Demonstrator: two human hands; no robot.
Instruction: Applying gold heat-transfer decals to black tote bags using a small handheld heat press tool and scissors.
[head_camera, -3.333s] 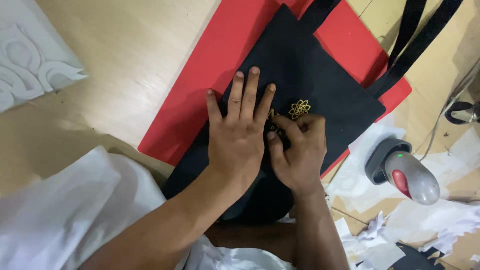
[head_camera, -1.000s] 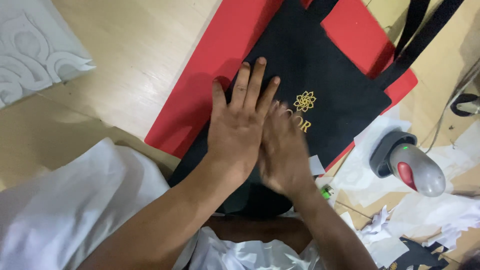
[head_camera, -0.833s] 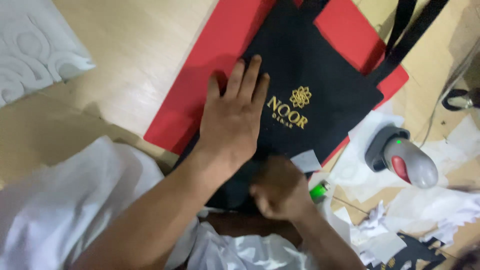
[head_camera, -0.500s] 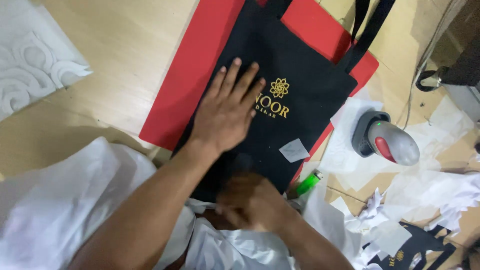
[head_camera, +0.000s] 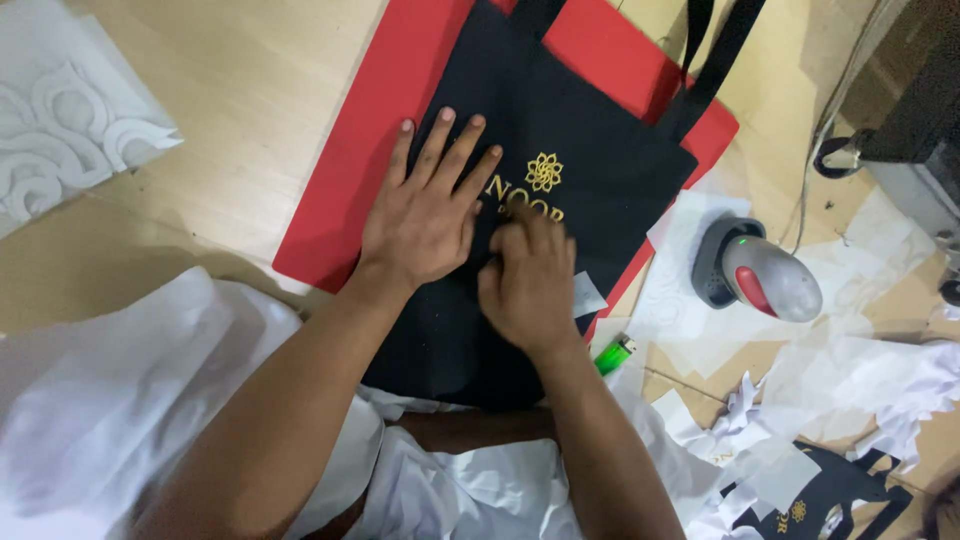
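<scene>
1. Head view: black bag (head_camera: 560, 200) is lying flat on a red mat (head_camera: 370, 180) on the wooden tabletop (head_camera: 240, 110), straps (head_camera: 715, 60) trailing off toward the top edge. The mat is sitting fully under the bag, apparently as a work pad.
2. Left hand (head_camera: 425, 210) is pressing palm-down on the bag, fingers spread and pointing away from the person, just left of the gold print (head_camera: 535, 185). Looks like it is pinning the fabric flat and taut.
3. Right hand (head_camera: 525, 285) is resting on the bag just below the print, fingers curled and bunched together at the lower edge of the lettering, touching the left hand's thumb side. Cannot tell whether it is pinching anything; fingertips are hidden.
4. Small pale scrap (head_camera: 588, 297) is lying on the bag, touching the right hand's outer edge.
5. Green lighter (head_camera: 615, 354) is sitting just off the bag's lower right corner.
6. Grey handheld scanner (head_camera: 765, 275) is parked on white paper to the right, near but apart from the bag.
7. White paper scraps (head_camera: 880, 370) are littering the right side.
</scene>
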